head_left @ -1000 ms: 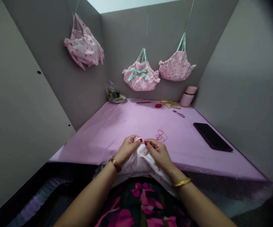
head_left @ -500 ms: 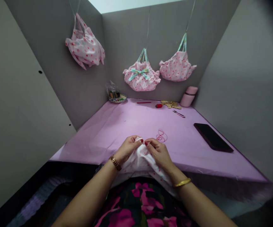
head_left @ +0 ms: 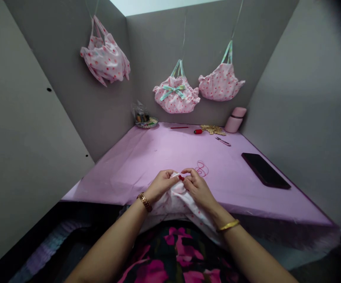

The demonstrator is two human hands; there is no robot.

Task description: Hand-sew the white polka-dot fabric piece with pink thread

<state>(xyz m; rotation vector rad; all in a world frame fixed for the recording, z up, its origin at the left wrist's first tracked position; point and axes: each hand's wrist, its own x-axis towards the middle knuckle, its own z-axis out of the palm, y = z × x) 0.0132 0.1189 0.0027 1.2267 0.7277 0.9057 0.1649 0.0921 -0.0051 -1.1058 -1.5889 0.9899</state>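
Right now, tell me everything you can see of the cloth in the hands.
The cloth is white with small pinkish-red dots and looks thin and soft. It is bunched into loose folds, its upper part peaked where the left hand grips it and the right hand meets it. Below, it spreads over the dark floral garment, by the near edge of the table. Any stitching is too small to make out.

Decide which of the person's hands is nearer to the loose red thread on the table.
Right. The right hand is beside the red thread, on its near side; the left hand is farther, to its left.
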